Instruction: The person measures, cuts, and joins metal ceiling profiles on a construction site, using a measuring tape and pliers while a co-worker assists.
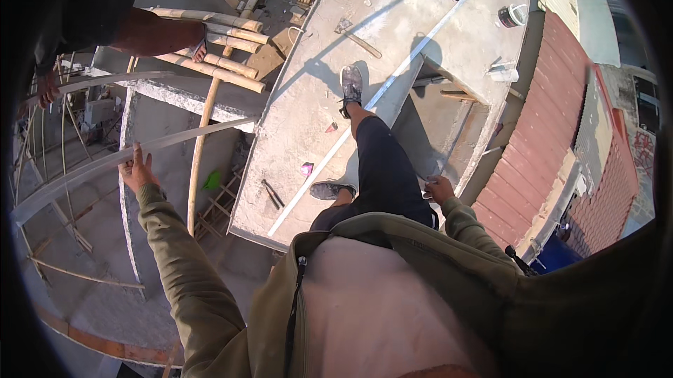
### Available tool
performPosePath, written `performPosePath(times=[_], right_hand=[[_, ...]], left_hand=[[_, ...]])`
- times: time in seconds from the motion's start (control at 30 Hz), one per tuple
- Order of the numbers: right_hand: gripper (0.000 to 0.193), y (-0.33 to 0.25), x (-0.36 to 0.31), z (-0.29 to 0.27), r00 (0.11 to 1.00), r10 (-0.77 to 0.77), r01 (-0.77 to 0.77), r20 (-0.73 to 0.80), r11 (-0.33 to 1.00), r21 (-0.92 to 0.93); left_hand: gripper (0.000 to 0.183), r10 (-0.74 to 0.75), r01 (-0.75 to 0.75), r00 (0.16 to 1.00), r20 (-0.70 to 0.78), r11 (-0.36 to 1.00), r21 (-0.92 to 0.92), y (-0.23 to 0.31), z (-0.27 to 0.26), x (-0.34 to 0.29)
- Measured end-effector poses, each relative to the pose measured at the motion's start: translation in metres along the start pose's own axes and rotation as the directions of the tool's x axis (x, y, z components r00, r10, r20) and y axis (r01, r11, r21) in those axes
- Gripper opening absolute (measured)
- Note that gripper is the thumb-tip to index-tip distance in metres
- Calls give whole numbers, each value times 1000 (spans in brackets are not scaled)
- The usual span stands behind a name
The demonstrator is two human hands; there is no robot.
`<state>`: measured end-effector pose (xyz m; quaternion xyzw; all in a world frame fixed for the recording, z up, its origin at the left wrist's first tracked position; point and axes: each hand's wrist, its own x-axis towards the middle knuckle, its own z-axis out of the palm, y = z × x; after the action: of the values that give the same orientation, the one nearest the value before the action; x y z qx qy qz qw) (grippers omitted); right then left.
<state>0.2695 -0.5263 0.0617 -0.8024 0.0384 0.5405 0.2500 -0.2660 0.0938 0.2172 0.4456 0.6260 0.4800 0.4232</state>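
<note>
My left hand (138,170) reaches out to the left, its fingers closed on the lower edge of a long grey metal bar (168,140). The bar's right end meets the edge of the concrete slab (280,161); its other end runs out to the far left. By my right hip, my right hand (439,189) is curled; a thin dark piece shows at its fingertips, too small to name. Another person's hand (48,91) at the upper left is on a second grey bar (112,81). A long silvery strip (333,150) lies on the slab beneath my legs.
A rectangular opening (438,122) breaks the slab to my right. Pliers-like tool (272,194), hammer-like tool (361,42) and black bucket (510,16) sit on it. The co-worker's foot (200,49) stands on bamboo poles (231,42). Left of the slab edge is a drop. Red roofing (536,119) lies right.
</note>
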Motion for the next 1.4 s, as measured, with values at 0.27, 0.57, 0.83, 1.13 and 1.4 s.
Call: performPosePath(times=[0.27, 0.57, 0.83, 1.13, 1.4], right_hand=[[25, -104, 227, 3, 870, 161, 368, 467, 417, -831], [42, -437, 606, 149, 968, -149, 248, 203, 433, -866], [43, -474, 728, 241, 988, -153, 49, -18, 422, -905], [43, -438, 765, 267, 952, -306, 56, -12, 214, -975], [54, -419, 632, 165, 957, -267, 221, 117, 404, -888]], left_hand=[[46, -121, 156, 946, -301, 983, 96, -40, 41, -8], [59, -318, 402, 829, -459, 911, 95, -31, 45, -26], [59, -423, 518, 607, -673, 852, -69, -13, 13, -35], [63, -392, 482, 751, -532, 875, 37, -27, 45, -24], [54, -402, 466, 737, -543, 884, -22, -20, 85, -14]])
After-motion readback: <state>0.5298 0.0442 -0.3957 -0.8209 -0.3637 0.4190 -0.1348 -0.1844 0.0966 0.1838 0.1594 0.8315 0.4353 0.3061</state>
